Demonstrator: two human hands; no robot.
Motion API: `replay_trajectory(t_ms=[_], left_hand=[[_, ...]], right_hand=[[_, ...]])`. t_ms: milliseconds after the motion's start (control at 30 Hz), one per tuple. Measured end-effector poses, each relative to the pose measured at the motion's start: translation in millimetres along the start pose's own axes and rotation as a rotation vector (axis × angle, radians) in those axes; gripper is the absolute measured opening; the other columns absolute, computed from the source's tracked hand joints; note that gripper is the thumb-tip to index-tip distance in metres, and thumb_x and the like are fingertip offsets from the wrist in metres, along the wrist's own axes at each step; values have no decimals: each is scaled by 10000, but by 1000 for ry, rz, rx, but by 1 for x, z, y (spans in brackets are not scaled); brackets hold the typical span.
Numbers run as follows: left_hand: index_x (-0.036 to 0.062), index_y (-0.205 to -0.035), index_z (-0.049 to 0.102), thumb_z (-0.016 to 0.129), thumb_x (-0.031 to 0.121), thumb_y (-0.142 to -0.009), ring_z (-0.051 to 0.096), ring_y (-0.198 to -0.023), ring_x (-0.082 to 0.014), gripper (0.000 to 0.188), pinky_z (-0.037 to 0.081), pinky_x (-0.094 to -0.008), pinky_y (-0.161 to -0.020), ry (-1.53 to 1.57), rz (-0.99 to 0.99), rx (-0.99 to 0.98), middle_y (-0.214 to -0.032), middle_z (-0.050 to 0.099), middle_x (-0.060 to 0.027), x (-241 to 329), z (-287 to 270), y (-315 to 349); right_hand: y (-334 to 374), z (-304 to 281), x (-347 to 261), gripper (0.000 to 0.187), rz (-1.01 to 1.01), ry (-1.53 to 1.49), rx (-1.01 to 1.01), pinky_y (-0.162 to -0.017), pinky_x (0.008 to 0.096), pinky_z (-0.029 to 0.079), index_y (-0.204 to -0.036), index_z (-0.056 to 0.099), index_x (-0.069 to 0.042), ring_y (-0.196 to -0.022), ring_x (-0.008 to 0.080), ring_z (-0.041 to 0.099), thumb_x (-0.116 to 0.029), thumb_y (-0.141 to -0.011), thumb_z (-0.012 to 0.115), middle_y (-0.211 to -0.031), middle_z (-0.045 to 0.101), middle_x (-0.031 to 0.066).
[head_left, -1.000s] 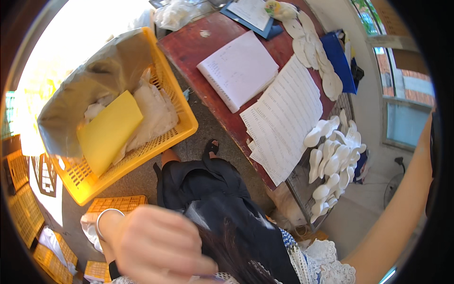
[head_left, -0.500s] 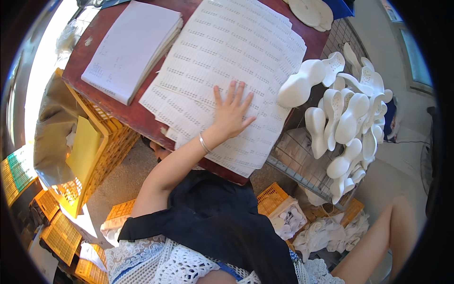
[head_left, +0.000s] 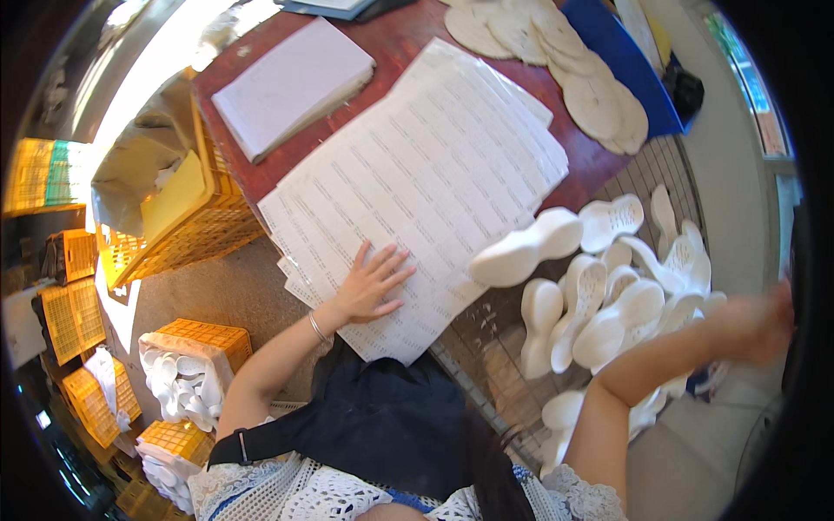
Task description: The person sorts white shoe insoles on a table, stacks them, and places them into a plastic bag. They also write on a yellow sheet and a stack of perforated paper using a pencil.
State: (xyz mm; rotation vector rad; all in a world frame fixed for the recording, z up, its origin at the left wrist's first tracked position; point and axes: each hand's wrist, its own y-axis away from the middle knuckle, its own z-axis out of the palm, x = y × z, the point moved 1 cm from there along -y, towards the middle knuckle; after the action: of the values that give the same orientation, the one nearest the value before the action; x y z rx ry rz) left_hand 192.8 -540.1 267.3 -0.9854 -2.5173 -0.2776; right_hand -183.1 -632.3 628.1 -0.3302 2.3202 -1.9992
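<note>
My left hand lies flat with its fingers spread on a pile of white sheets printed with rows of small marks. A metal bangle is on that wrist. Out at the far right my right hand is raised beyond a cluster of white shoe soles. Motion smears its fingers, so I can't make out whether anything is in them. Closest to the sheets is one white sole, its heel end over the sheets' right edge.
The sheets rest on a dark red table. A stack of white paper lies far left, flat beige pieces far right beside a blue bin. Soles rest on a wire rack. Left stand a yellow basket and several yellow crates.
The view has shifted, showing more of the table's right side. My right arm, bent at the lower right before, now reaches up and out to the right. My left hand stays flat on the sheets.
</note>
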Motion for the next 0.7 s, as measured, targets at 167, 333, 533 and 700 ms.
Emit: replay_trajectory(t_ms=[167, 333, 533, 700], left_hand=[[77, -1384, 439, 694, 261, -775, 290, -1379, -354, 686, 183, -575, -1115, -36, -343, 282, -1478, 356, -160, -19, -31, -5], [4, -1311, 452, 689, 147, -761, 414, -1262, -363, 616, 336, -477, -1053, -45, -361, 460, -1333, 468, -192, -97, -84, -98], [27, -1198, 524, 659, 243, -827, 499, -1088, -329, 449, 409, -461, -909, 0, -742, 518, -1132, 542, -161, -169, -83, -174], [66, -1102, 568, 659, 269, -835, 484, -1044, -308, 348, 399, -450, -869, 6, -788, 426, -1072, 545, -128, -170, -74, -172]], right_hand=[[222, 224, -17, 137, 871, -888, -804, -793, 263, 476, -1033, 563, -40, -837, 146, 621, -123, -924, 578, -930, 651, 64], [339, 320, 7, 329, 603, -196, -1217, -828, 427, 490, -1112, 541, -72, -962, 365, 607, -239, -857, 665, -1042, 641, 139], [340, 312, -3, 327, 412, -289, -1057, -792, 489, 462, -1091, 553, -87, -945, 354, 580, -307, -871, 652, -1003, 607, 143], [344, 300, 9, 296, 346, -176, -1139, -764, 486, 466, -1041, 547, -77, -933, 363, 575, -307, -880, 638, -985, 601, 155]])
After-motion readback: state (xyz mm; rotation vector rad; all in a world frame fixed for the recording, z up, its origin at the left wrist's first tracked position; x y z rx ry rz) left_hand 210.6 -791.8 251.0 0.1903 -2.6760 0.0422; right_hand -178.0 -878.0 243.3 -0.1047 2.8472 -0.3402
